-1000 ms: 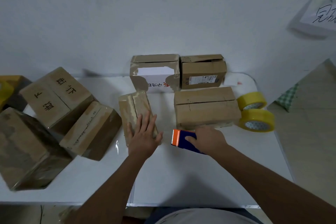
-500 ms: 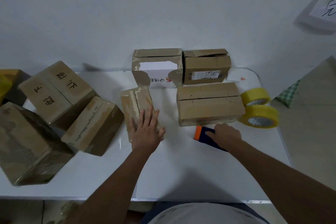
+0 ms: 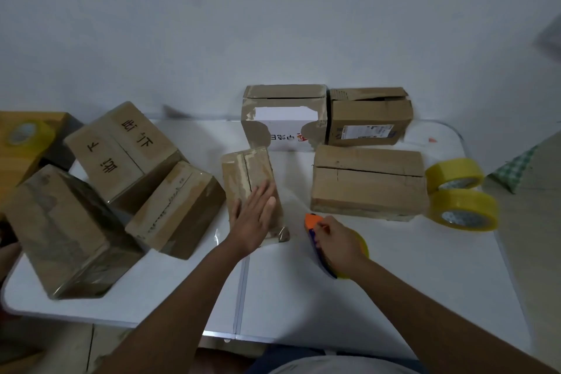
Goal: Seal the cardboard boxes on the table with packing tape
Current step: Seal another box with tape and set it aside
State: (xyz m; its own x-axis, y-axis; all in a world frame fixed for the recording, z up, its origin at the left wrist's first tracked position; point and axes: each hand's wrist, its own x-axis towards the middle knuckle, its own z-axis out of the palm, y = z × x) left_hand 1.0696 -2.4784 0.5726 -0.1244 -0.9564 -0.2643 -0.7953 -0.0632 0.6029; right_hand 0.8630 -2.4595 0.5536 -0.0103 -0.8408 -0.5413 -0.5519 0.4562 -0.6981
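Orange and blue plastic, the tape dispenser has turned since 1 second ago: then it lay flat under my right hand just in front of the wide box, and now it is tipped on edge with its yellow roll showing behind the palm, drawn back toward me and to the right of the small box. My right hand is curled around it, fingers closed on the orange end. I read that as the dispenser being picked up for a pass of tape, so no strip is going on yet.

My left hand has moved only a little. It lies flat, fingers straight and together, pressing the near half of the small box top, holding nothing. The centre seam of that box is open beyond the fingertips, and clear film shows at its near end, though I cannot tell how far that runs.

Right of the small box sits the wide box, its top slit untaped, with 2 yellow tape rolls just beside its right end. Left of the small box, 3 larger boxes lean against one another. Behind it, 2 more boxes stand by the wall on the white table.
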